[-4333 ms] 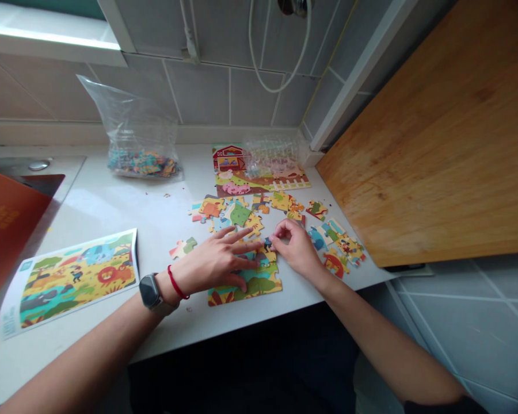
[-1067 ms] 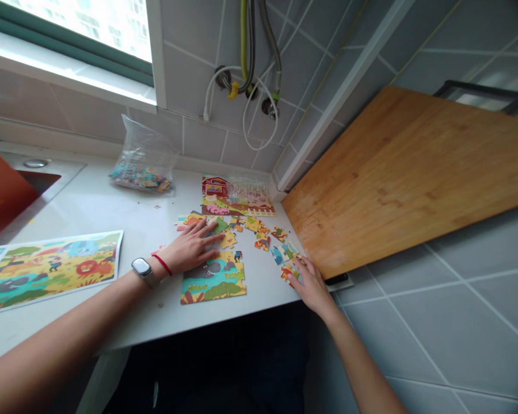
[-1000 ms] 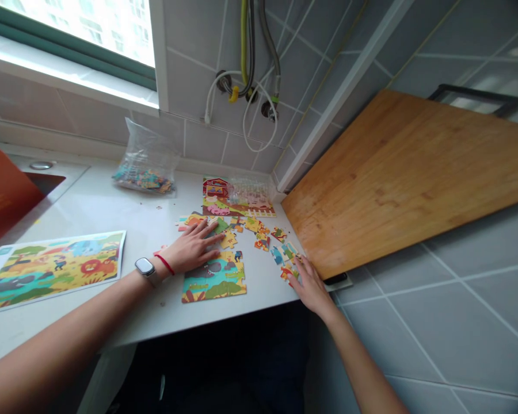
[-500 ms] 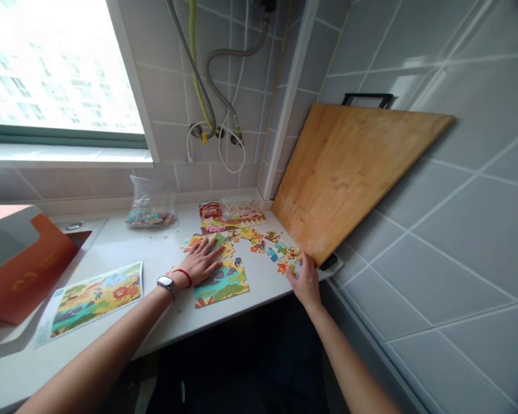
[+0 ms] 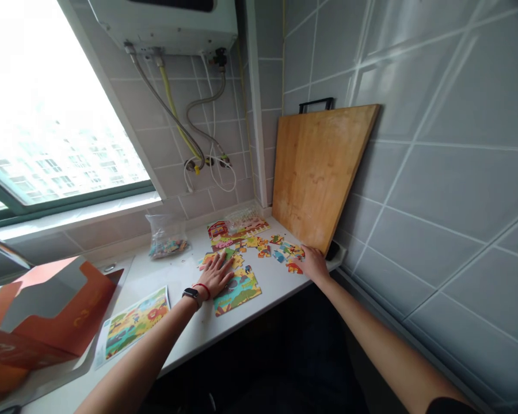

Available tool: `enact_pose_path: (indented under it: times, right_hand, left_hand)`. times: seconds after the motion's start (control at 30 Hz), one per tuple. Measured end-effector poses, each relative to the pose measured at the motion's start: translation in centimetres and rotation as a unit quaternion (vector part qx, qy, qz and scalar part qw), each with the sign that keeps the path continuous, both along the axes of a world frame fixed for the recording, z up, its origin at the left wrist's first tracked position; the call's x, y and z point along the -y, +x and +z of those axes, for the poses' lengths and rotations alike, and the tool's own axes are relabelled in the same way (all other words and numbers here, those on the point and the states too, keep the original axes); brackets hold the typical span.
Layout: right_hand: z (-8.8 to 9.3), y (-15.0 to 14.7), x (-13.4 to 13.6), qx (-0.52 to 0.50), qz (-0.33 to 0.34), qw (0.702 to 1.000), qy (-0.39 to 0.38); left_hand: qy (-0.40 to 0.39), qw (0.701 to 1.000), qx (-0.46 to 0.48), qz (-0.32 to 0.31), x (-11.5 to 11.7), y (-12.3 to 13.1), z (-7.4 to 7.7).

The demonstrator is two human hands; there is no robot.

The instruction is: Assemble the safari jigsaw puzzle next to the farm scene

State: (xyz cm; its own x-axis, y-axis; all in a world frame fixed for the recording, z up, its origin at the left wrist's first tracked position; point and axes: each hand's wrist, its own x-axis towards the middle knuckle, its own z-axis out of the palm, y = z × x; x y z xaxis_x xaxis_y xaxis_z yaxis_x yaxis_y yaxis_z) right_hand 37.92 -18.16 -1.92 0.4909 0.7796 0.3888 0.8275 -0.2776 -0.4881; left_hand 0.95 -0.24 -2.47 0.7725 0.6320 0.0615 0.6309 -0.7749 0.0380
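The left hand and right hand are held at a partly assembled jigsaw puzzle on a white counter.

The left hand's fingers are spread and released, just beside the puzzle, its long axis slanted along the counter's front edge. Whether the right hand's fingers grasp anything cannot be told; the loose pieces nearby could be knocked over the edge by a careless sweep.

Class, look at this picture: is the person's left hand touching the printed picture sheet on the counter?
Apart. The head view shows bare white counter between the left hand and the picture sheet.
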Motion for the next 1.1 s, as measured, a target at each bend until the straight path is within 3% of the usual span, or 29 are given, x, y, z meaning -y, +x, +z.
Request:
enact_pose_path:
  times: [0.2,0.4,0.63,0.77,0.93,1.1]
  right_hand:
    - [1.5,-0.7,-1.5,-0.001,0.017,0.999,-0.046]
    - [1.9,0.5,-2.7,-0.036,0.043,0.996,-0.076]
    - [2.8,0.7,-3.6,-0.076,0.090,0.992,-0.045]
    - [3.8,-1.5,-4.7,-0.092,0.186,0.978,-0.010]
    - [4.2,-6.4,-7.7,-0.123,0.366,0.922,-0.014]
    - [3.3,-9.8,-10.6,-0.147,0.447,0.882,-0.022]
  left_hand:
    - [0.028,0.999,0.018,0.004,-0.3,0.0,-0.8]
    - [0.064,0.996,0.058,-0.010,-0.2,-0.1,-1.1]
    - [0.117,0.982,0.146,0.000,1.0,-0.5,-0.5]
    - [0.131,0.976,0.176,-0.008,1.4,-0.5,-0.4]
    - [0.142,0.970,0.197,-0.024,1.7,-0.5,-0.1]
    - [0.142,0.967,0.204,-0.055,2.1,-0.4,0.2]
